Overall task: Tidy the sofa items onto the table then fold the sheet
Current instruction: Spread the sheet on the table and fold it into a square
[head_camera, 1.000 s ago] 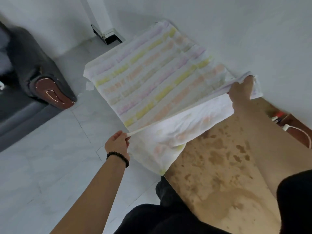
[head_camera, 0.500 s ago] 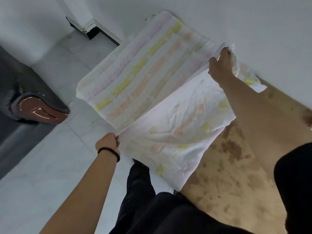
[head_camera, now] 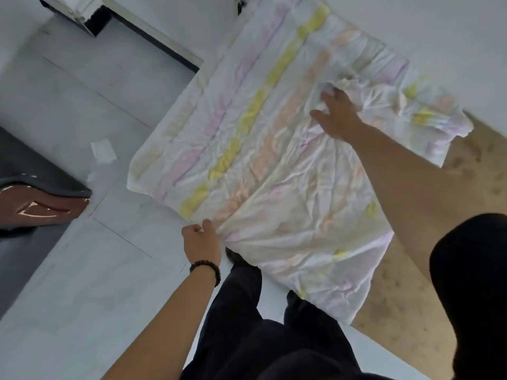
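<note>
1. Right, the sheet [head_camera: 277,149] lies spread over the brown table [head_camera: 411,311], one long side hanging off the edge toward the pale floor [head_camera: 82,270].
2. My left hand [head_camera: 201,244] is clenched on the near edge, fabric bunched btwn thumb & fingers, just off the table's side.
3. My right hand [head_camera: 338,116] reaches across the cloth w/ fingers loosely curled into a crumpled fold near the far corner; looks like it's got a pinch of fabric, tho I can't tell how firm.
4. Progress, as I judge it: tidying part isn't checkable from here; no sofa items show on the visible table, only the sheet. The dark sofa [head_camera: 33,193] shows at left, mostly out of frame.
5. Folding is early: cloth is wrinkled, far-right corner rumpled, no clean crease yet.
6. Left to do: bring edges together, smooth, halve again till compact.
</note>
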`<state>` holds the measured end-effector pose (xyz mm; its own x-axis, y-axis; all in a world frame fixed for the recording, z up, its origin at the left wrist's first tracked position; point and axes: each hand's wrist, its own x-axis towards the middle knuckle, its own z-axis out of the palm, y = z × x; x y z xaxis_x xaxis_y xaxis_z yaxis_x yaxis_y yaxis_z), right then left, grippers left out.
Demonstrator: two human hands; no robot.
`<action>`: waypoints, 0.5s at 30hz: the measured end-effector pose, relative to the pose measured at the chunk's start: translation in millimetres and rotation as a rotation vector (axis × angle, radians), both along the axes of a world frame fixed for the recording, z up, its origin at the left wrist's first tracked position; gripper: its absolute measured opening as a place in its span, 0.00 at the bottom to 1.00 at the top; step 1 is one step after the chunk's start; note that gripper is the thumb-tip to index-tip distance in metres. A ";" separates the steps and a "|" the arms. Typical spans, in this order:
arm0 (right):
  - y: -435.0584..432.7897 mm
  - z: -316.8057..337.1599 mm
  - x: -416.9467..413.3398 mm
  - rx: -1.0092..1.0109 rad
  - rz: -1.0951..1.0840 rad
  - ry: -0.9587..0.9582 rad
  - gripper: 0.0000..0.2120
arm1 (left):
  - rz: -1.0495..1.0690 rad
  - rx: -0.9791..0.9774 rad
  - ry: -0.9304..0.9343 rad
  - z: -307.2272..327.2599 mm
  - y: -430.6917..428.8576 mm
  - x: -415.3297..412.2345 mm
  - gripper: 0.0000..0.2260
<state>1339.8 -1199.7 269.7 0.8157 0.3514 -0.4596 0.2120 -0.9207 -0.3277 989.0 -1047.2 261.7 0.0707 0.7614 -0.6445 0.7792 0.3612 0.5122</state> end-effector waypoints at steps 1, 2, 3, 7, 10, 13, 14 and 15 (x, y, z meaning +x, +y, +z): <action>-7.6 4.7 -4.4 -0.012 0.011 -0.024 0.31 | -0.053 0.000 -0.002 0.9 1.2 4.4 0.16; -15.7 10.0 -9.8 -0.033 0.018 -0.032 0.31 | -0.100 0.005 0.004 2.7 1.7 9.6 0.20; -23.9 15.1 -15.9 -0.052 0.015 -0.030 0.31 | -0.152 0.041 0.030 4.1 1.7 14.9 0.24; -58.2 28.8 -39.4 -0.005 -0.081 -0.002 0.27 | -0.423 0.293 0.120 15.0 -2.5 47.4 0.29; -89.8 29.2 -47.9 0.043 -0.120 -0.026 0.24 | -0.650 0.330 -0.026 17.0 -11.2 90.7 0.24; -121.6 24.3 -40.6 0.127 -0.218 -0.116 0.21 | -0.923 0.382 -0.191 18.2 -27.6 150.2 0.23; -131.7 21.7 -34.5 0.144 -0.246 -0.175 0.20 | -1.004 0.402 -0.225 18.3 -33.8 172.9 0.23; -141.4 18.5 -27.2 0.148 -0.273 -0.244 0.19 | -1.089 0.439 -0.250 17.6 -40.0 195.7 0.22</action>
<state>1312.5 -1341.1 288.2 0.9673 0.1548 -0.2011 0.0544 -0.9004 -0.4316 1184.7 -1087.2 279.3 0.8999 0.3758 -0.2212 0.4286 -0.6688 0.6075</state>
